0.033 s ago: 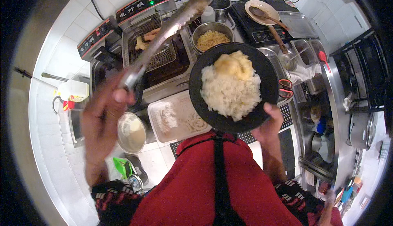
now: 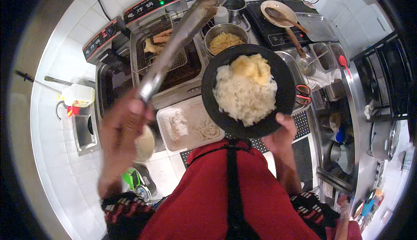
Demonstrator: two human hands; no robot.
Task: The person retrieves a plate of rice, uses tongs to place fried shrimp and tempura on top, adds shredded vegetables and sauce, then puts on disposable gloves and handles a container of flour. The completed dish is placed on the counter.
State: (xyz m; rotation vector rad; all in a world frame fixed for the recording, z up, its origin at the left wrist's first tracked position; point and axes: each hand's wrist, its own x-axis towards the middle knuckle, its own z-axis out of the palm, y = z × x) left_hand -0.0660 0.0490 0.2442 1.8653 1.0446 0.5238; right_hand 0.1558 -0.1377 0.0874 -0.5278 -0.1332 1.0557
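Observation:
My left hand (image 2: 126,125), a little blurred, is closed around the near end of metal tongs (image 2: 167,51). The tongs are raised and slant up and away to the right, in front of the deep fryer. My right hand (image 2: 281,135) grips the near right rim of a round black plate (image 2: 209,96), thumb on top and the other fingers hidden beneath. White rice (image 2: 245,96) is heaped on the plate, with a pale yellow topping (image 2: 252,68) at its far side. Behind the tongs, fried pieces (image 2: 154,46) lie in the wire fryer basket (image 2: 141,31).
A tray of white powder (image 2: 163,131) sits below the fryer, beside a partly hidden round bowl (image 2: 145,144). Beyond the plate stands a pot of yellowish crumbs (image 2: 226,40). Red-handled scissors (image 2: 304,96) lie to its right. Another person's hand (image 2: 344,211) shows at lower right.
My left hand and the tongs have shifted slightly right, now covering more of the round bowl. The plate is nearly where it was.

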